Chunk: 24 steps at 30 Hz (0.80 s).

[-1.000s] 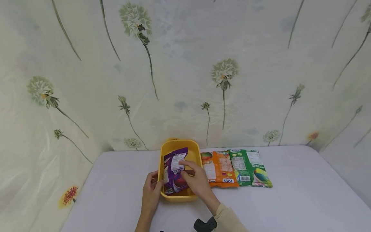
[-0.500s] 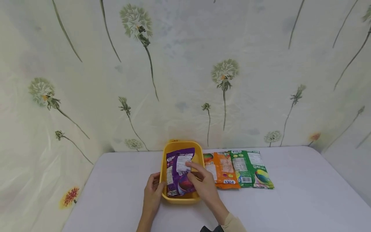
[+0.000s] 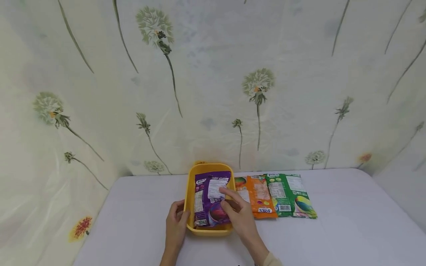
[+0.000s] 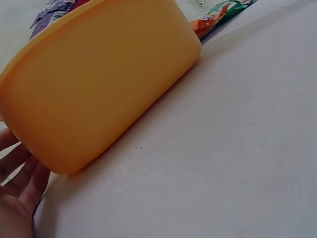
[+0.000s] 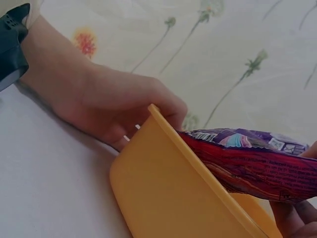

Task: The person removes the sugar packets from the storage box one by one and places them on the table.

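A purple candy bag with a white label panel lies in the yellow plastic bin, most of its printed face showing. My right hand pinches the bag's right side; in the right wrist view its fingers are under the bag's edge. On the bin's left side, my left hand grips the wall. Its fingers show beside the bin's corner in the left wrist view. Part of the left thumb is hidden behind the rim in the right wrist view.
An orange candy bag lies just right of the bin, partly covered by my right hand. Beside it is a green candy bag. All stand on a white-covered table, backed by a flower-printed curtain.
The purple bag has shifted right and turned straighter inside the bin, along with my right hand. The bin sits slightly lower and further right in the head view. My left hand keeps its hold.
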Motion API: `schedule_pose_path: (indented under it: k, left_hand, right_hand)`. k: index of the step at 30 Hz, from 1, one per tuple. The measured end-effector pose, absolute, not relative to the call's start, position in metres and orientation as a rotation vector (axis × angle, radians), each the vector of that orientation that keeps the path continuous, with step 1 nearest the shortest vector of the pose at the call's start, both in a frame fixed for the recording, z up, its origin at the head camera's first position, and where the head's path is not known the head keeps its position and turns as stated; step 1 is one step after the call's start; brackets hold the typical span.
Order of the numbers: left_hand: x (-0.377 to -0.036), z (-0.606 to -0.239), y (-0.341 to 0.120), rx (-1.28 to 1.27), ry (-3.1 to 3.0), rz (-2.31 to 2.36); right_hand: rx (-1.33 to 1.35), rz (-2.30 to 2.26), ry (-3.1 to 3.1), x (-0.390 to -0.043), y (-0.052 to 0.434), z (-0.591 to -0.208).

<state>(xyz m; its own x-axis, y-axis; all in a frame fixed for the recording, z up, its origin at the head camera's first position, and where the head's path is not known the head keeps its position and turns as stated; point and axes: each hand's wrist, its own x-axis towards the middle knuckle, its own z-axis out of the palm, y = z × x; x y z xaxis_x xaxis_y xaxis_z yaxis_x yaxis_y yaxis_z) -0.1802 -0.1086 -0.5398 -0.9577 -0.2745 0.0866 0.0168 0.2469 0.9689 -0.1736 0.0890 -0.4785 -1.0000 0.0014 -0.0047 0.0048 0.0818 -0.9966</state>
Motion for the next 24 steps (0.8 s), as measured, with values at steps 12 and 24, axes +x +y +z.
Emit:
schedule_pose_path:
  k: [12, 24]
  left_hand:
    - [-0.181, -0.540, -0.109, 0.251, -2.237, -1.779]
    - [-0.176, -0.537, -0.104, 0.385, -2.201, -1.670]
  right_hand:
    - [0.072, -2.118, 2.291, -0.174, 0.096, -0.478]
    - [0.114, -2.192, 2.152, -0.174, 0.112, -0.474]
